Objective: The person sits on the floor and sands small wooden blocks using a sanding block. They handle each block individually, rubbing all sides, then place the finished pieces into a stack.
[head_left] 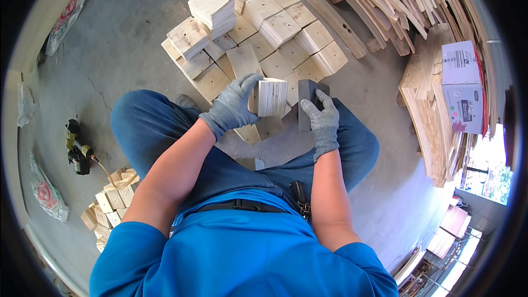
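Note:
My left hand (234, 104), in a grey knit glove, is closed round a small stack of pale square wooden boards (273, 97), its layered edges turned toward me. My right hand (322, 122), gloved the same way, grips a dark grey rectangular block (305, 107) just to the right of that stack. A narrow gap separates the block from the boards. Beyond both hands, on the floor, stand many stacks of square wooden pieces (258, 47), several with a small hole in the top. One taller stack (212, 5) rises at the far left of the group.
Long planks (379, 0) lie at the far right, near layered wood panels (426, 99) and a white carton (462, 88). At left, a black and yellow-green power tool (78, 151) with a hose lies near a pile of wooden blocks (113, 203). Printed plastic bags (48, 192) lie along the wall.

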`<state>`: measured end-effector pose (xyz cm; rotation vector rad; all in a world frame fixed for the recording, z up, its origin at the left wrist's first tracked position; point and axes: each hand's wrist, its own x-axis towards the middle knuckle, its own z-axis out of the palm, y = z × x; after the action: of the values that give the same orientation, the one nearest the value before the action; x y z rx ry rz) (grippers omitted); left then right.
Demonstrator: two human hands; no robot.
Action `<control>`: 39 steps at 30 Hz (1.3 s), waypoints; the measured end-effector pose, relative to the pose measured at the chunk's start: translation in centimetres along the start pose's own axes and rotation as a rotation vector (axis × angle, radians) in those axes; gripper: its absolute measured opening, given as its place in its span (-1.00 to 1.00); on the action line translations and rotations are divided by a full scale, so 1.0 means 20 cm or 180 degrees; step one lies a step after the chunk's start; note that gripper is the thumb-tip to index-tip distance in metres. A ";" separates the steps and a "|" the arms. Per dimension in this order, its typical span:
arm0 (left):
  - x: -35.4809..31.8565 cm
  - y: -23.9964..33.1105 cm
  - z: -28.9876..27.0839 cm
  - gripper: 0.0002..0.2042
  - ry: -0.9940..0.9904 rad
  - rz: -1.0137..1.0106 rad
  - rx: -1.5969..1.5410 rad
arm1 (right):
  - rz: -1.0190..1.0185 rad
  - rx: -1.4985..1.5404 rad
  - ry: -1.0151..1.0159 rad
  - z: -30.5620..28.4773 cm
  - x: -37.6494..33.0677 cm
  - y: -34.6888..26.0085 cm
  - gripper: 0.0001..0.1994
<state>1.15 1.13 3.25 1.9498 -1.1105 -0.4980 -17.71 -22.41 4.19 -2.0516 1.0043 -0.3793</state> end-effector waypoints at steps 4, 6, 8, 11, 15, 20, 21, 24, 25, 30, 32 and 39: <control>-0.06 0.04 0.01 0.06 -0.0127 0.0226 0.0434 | 0.0003 0.0091 -0.0113 0.00 -0.04 -0.06 -0.31; -0.11 0.08 0.01 0.06 -0.0222 0.0133 0.0219 | 0.0042 0.0178 -0.0283 0.01 -0.09 -0.07 -0.32; -0.13 0.07 0.02 0.07 -0.0210 0.0112 0.0079 | -0.0093 -0.0003 -0.0387 0.04 -0.11 -0.07 -0.32; -0.14 0.01 0.08 0.11 -0.0011 0.0062 -0.0089 | -0.0234 -0.0147 -0.0445 0.08 -0.13 -0.06 -0.33; -0.12 0.03 0.10 0.17 0.0149 -0.0454 -0.0555 | -0.0222 -0.0252 -0.0448 0.08 -0.14 -0.07 -0.33; -0.11 0.04 0.11 0.22 -0.0016 -0.0966 -0.1033 | -0.0229 -0.0198 -0.0442 0.08 -0.14 -0.06 -0.33; -0.10 0.04 0.10 0.22 -0.0077 -0.0983 -0.1117 | -0.0230 -0.0199 -0.0436 0.07 -0.14 -0.06 -0.33; -0.08 0.04 0.09 0.23 -0.0187 -0.1006 -0.1272 | -0.0199 -0.0172 -0.0425 0.08 -0.14 -0.07 -0.33; -0.08 0.04 0.09 0.24 -0.0211 -0.1010 -0.1307 | -0.0182 -0.0158 -0.0422 0.08 -0.14 -0.06 -0.33; -0.08 0.00 0.13 0.13 0.0058 -0.0968 -0.1799 | -0.0164 -0.0153 -0.0413 0.09 -0.13 -0.06 -0.31; -0.06 0.02 0.09 0.06 0.0139 -0.1056 -0.2173 | -0.0136 -0.0170 -0.0362 0.09 -0.12 -0.06 -0.31; -0.06 0.05 -0.17 -0.36 0.0908 -0.1163 -0.3819 | -0.1139 -0.0691 -0.0250 0.17 -0.15 -0.15 -0.35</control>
<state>2.24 3.43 5.93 1.0608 -0.1205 -0.8014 -16.09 -17.13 4.62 -2.4305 0.6518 -0.3821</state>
